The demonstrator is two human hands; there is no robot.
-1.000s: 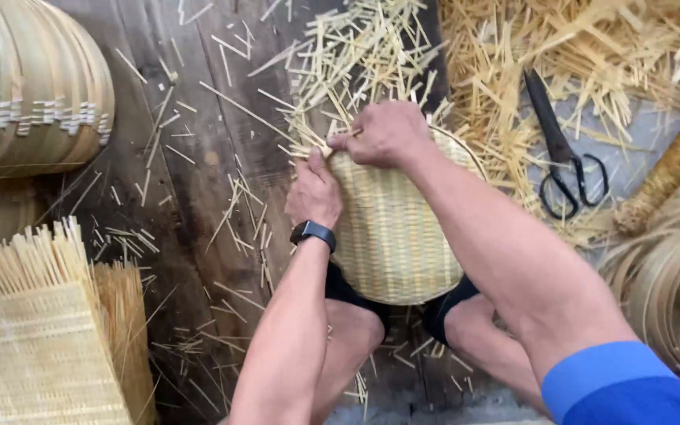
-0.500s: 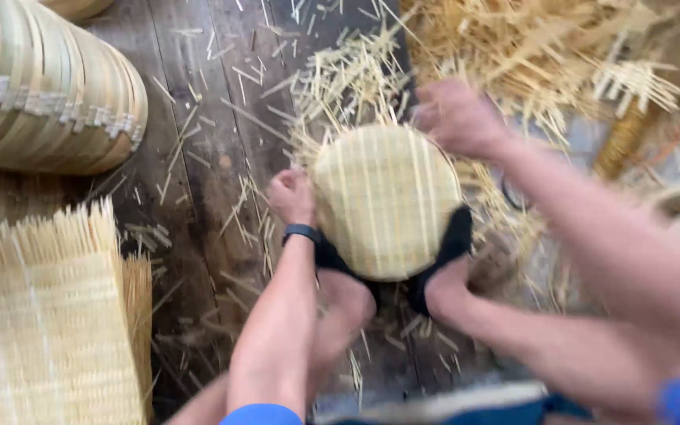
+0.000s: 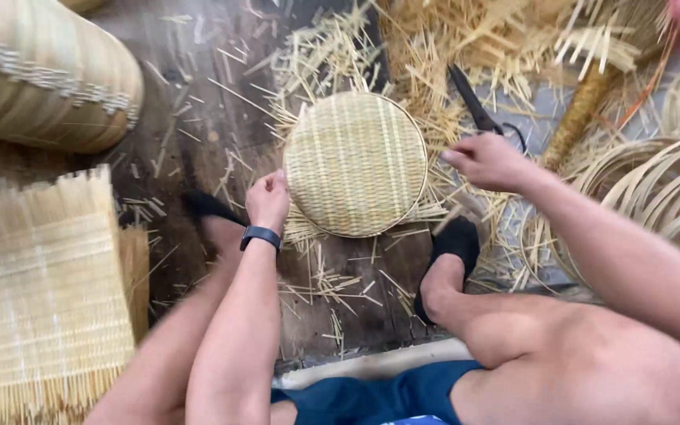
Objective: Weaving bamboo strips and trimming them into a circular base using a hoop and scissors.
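Basket [image 3: 356, 164], round and woven of bamboo, lies face down on the dark wooden floor [image 3: 190, 126] between your 2 feet. Your left hand [image 3: 267, 201] is loosely curled beside its left rim, holding nothing. Your right hand [image 3: 488, 161] hovers just past the right rim, fingers half closed on nothing, close to the black scissors [image 3: 478, 110] among the cut strips. Trimming looks like the step in hand; the next move calls for a grip on those scissors.
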